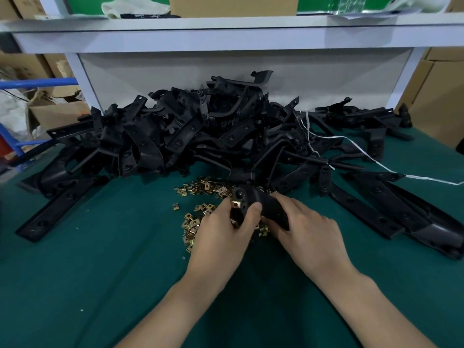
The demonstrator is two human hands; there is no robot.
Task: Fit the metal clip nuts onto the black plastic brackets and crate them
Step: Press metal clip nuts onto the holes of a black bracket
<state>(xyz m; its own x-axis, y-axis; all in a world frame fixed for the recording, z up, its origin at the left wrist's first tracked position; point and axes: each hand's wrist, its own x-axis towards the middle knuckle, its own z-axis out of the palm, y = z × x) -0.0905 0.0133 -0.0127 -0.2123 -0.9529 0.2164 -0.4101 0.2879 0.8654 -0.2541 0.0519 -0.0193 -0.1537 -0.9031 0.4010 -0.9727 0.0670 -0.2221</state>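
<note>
Looking down from my head: my left hand (223,232) is curled round the near end of a black bracket (270,203). Its thumb lies on top, and a brass clip nut (235,204) sits at that end beside my forefinger. My right hand (306,229) grips the bracket's other end. Both hands are over the loose clip nuts (200,188) on the green table (100,272), in front of the bracket heap (195,131).

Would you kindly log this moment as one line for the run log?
step: clip nut on bracket end | left hand: grips bracket | right hand: grips bracket
</note>
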